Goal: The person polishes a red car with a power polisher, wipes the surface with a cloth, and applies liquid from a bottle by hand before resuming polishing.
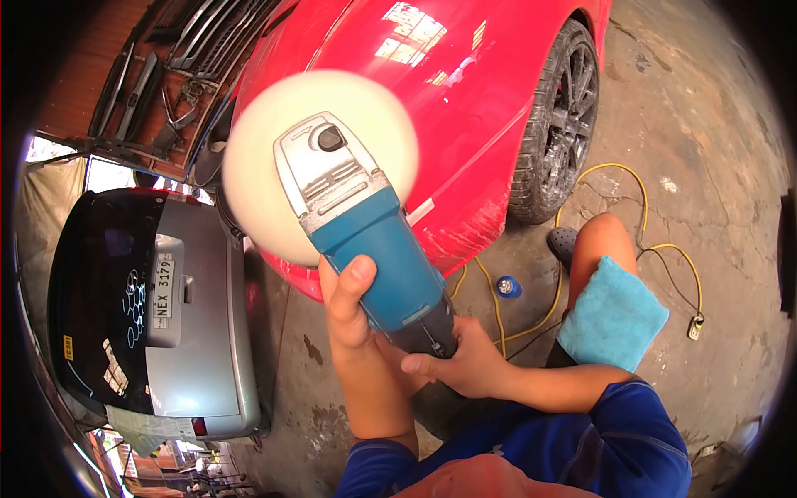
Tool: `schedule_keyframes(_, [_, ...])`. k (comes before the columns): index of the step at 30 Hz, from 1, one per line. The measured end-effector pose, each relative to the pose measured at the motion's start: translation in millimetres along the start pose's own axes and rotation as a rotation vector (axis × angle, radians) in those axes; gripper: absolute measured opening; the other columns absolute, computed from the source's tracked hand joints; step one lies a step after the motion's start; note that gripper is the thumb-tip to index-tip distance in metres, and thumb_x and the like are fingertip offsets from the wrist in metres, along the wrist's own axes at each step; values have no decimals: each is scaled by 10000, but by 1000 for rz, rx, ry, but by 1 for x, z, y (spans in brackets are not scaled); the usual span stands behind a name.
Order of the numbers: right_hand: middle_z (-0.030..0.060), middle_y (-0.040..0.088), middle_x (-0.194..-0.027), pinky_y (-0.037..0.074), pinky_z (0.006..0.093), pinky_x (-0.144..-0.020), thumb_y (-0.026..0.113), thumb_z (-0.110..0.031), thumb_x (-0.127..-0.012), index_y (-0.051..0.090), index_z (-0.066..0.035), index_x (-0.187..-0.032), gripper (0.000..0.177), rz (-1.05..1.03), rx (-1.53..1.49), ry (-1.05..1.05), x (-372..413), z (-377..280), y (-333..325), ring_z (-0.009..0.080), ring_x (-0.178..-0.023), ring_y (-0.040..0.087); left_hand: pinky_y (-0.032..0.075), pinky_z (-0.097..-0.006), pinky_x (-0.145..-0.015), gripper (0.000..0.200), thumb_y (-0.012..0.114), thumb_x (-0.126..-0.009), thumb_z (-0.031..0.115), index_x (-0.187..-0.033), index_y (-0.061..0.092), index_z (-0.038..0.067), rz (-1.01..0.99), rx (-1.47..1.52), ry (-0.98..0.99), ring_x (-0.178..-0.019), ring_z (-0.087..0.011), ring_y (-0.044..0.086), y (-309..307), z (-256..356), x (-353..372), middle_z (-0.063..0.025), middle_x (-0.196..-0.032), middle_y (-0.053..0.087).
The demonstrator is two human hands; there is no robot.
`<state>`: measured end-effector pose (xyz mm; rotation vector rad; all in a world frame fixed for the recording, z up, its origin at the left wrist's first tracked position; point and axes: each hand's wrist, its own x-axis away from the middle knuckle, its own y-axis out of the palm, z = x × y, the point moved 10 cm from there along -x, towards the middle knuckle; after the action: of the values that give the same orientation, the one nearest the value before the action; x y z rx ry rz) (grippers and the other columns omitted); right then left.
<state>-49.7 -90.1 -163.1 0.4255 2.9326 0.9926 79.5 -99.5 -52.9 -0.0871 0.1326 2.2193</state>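
Both hands hold a polisher with a blue body, silver head and dark rear handle. My left hand grips the side of its body, thumb up. Around the rear handle closes my right hand. A large round cream pad sits under the head, over the front corner of a red car; whether it touches the paint is hidden. On the thigh lies a light blue cloth.
A yellow cord loops over the concrete floor beside the car's wheel. A small blue container stands near the bumper. A silver vehicle is at left, below a rack of car parts.
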Motion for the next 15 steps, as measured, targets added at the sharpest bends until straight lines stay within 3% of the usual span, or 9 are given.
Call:
schedule_keyframes(9, [64, 790, -1085, 589, 298, -867, 936, -407, -885, 735, 5, -1228, 572, -25, -7, -1, 0, 0, 11, 106, -997, 722, 683, -438, -725, 915, 821, -825, 532, -1464, 543, -62, 59, -23, 58, -893, -335, 774, -6, 12, 7, -245, -1147, 725])
schedule_keyframes(15, [71, 788, -1052, 592, 286, -832, 944, -426, -872, 730, 29, -1196, 597, -32, -17, 1, -3, 8, 18, 106, -960, 728, 693, -461, -741, 911, 812, -852, 529, -1481, 521, -61, 38, 13, 36, -944, -337, 773, -15, 10, 14, -250, -1197, 709])
